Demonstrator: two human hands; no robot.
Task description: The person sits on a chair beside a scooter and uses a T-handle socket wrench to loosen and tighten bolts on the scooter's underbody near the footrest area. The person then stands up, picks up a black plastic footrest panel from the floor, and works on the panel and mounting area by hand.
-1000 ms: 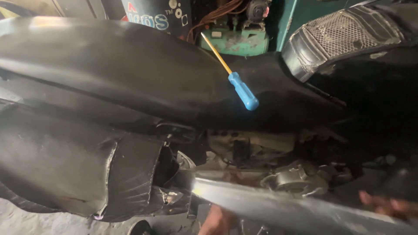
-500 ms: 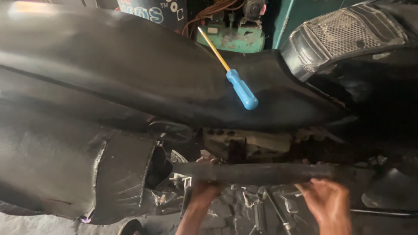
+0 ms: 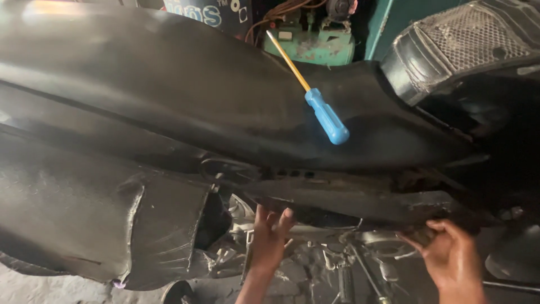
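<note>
One blue-handled screwdriver (image 3: 326, 115); one black seat (image 3: 185, 95); one dark side panel (image 3: 354, 198); two hands.

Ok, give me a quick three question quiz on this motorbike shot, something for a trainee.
1. True or false: the screwdriver lies on the black seat.
2. What colour is the screwdriver's handle: A red, B blue, C green?
3. Which hand touches the long dark side panel from below?

Key:
1. True.
2. B; the shaft is yellow.
3. Both: the left hand presses up near its middle, and the right hand grips its right end. Neither hand touches the screwdriver.
</note>
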